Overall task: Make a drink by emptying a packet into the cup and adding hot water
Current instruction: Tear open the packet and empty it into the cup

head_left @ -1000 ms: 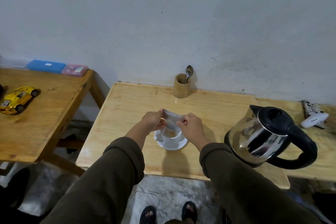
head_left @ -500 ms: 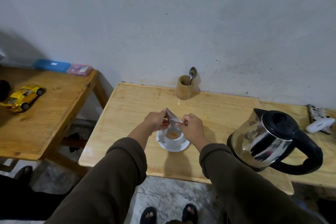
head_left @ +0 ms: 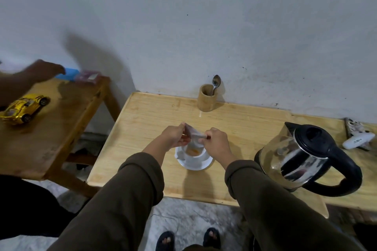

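A white cup (head_left: 196, 154) stands on a white saucer (head_left: 195, 164) near the front of the light wooden table (head_left: 142, 128). Orange powder lies in the cup's bottom. Directly above the cup I hold a small silvery packet (head_left: 192, 133), tipped mouth-down. My left hand (head_left: 173, 136) pinches its left end and my right hand (head_left: 217, 141) pinches its right end. A steel kettle (head_left: 295, 157) with black lid and handle stands to the right of the cup.
A bamboo holder (head_left: 206, 98) with a spoon (head_left: 215, 82) stands at the wall. A white toy (head_left: 358, 138) lies far right. On the left table (head_left: 51, 138) are a yellow toy car (head_left: 24, 108) and blue and pink boxes (head_left: 81, 75); another person's hand (head_left: 44, 70) reaches over them.
The packet has tipped over the cup and orange powder now shows inside. Another person's hand has come into view over the left table. My head has shifted slightly.
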Demonstrator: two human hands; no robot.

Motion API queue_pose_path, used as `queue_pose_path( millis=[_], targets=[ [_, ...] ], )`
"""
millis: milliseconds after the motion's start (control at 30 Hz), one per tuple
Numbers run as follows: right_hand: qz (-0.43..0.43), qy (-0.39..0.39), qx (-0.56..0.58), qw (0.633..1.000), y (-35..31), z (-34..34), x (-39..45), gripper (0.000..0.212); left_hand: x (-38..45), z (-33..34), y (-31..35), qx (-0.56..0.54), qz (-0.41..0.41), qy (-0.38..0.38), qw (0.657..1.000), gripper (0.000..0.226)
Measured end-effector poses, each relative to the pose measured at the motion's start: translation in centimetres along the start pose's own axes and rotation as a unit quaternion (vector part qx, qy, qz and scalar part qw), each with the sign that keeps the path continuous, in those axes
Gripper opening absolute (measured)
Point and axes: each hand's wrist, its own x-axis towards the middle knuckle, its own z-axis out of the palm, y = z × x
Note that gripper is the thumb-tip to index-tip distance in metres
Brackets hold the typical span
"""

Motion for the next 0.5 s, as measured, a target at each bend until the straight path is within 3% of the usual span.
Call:
queue_pose_path(
  millis=[233,433,500],
  targets=[
    [-0.031,-0.021,-0.046,0.998,-0.3,-0.1,-0.3,0.016,0.4,-0.9,-0.1,-0.023,-0.012,-0.003,1.000,0.054],
    [-0.062,-0.018,-0.028,0.998,-0.7,-0.8,-0.6,0.010,0.4,-3.1,-0.5,-0.048,-0.002,-0.066,0.997,0.014],
    [-0.071,-0.021,-0.020,0.997,-1.3,-0.9,-0.6,0.015,0.5,-3.9,-0.7,-0.052,0.026,-0.067,0.996,0.010]
  ],
)
